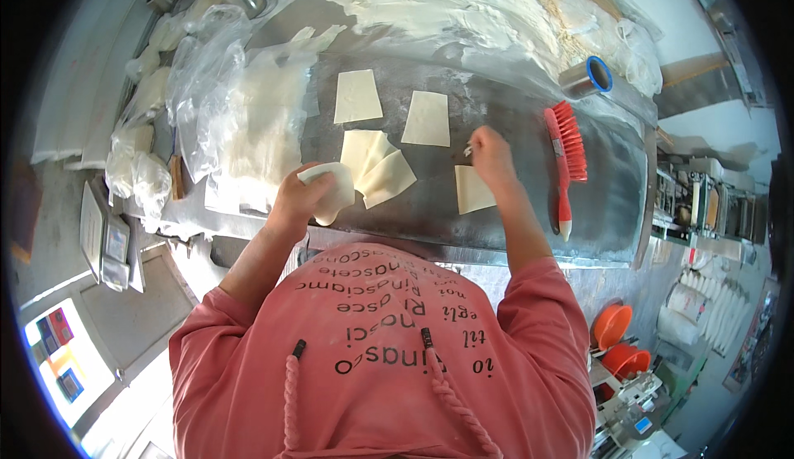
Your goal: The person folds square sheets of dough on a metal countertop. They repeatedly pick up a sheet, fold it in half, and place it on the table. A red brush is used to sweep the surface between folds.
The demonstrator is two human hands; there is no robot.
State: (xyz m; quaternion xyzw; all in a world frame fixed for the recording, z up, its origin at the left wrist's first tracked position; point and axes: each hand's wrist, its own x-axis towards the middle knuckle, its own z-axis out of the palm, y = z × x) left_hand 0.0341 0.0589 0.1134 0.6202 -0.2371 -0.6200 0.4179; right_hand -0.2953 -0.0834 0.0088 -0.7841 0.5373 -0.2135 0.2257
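Observation:
My left hand (304, 195) holds a floppy stack of pale dough sheets (332, 192), thumb on top, over the front edge of the dark worktop (428, 217). Just right of it lies a fanned group of dough sheets (377, 166). Two single dough sheets, one at the back (358, 97) and one further right (427, 119), lie flat and apart. My right hand (491, 152) is raised over another dough sheet (472, 190), its fingers curled around a small whitish bit (469, 149) at the fingertips; what that is cannot be made out.
A red bench brush (562, 161) lies at the right. Behind it a metal cup with a blue rim (586, 77) rests on its side or tilted. Flour (446, 12) covers the back of the worktop. Clear plastic bags (208, 87) and plastic sheeting line the left.

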